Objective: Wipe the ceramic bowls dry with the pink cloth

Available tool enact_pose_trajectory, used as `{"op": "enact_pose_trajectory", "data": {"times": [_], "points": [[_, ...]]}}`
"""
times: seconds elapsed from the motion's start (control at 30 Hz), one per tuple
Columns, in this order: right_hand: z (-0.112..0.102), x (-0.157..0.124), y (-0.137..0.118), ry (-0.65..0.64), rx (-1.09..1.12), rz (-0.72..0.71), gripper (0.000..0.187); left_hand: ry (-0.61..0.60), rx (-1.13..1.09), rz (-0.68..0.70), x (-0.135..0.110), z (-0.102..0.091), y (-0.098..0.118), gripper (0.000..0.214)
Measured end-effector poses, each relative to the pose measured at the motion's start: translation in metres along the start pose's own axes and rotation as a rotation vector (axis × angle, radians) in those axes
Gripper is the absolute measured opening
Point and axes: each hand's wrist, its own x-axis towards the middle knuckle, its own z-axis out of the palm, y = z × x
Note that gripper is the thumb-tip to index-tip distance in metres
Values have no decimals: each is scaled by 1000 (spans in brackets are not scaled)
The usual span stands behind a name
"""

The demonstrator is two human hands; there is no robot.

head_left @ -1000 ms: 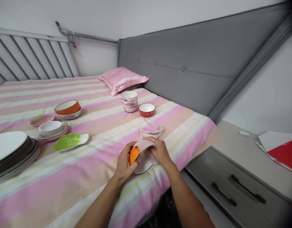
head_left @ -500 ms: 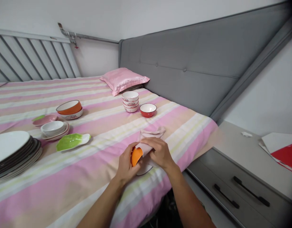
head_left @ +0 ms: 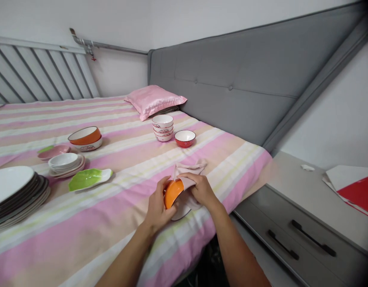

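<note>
An orange bowl [head_left: 173, 193] with a dark rim is tilted on its side above the near edge of the bed. My left hand [head_left: 158, 207] is closed around its left side, thumb at the rim. My right hand [head_left: 199, 189] grips a pale pink cloth [head_left: 188, 166] against the bowl's right side. Part of the cloth bunches up behind the fingers. Below the bowl lies a white dish [head_left: 181, 213] with a dark rim, largely covered by hands and cloth. Beyond the cloth stands a red bowl [head_left: 185, 138], white inside, beside a stack of white patterned bowls [head_left: 163, 128].
On the striped bed, a green leaf-shaped dish [head_left: 89, 179], small white bowls [head_left: 63, 160], an orange bowl [head_left: 85, 136] on a white one, and a plate stack [head_left: 20, 195] stand left. A pink pillow [head_left: 155, 100] lies behind. To the right is a grey nightstand [head_left: 315, 191].
My right hand and the cloth have drawn back to the right across the bowl, so more of its orange surface shows. My left hand keeps its hold. The view has shifted slightly.
</note>
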Motion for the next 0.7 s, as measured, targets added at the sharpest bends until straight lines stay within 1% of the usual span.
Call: {"op": "enact_pose_trajectory", "data": {"times": [0.13, 0.4, 0.57, 0.7], "points": [[3, 0, 7, 14, 85, 74, 62, 3, -18, -29, -1, -1, 0, 71], [7, -1, 13, 39, 136, 175, 57, 9, -48, -70, 1, -3, 4, 66], [13, -2, 21, 54, 239, 156, 60, 16, -84, -105, 1, -4, 3, 65], [18, -2, 27, 48, 281, 193, 55, 31, -114, -134, 1, -3, 2, 63]]}}
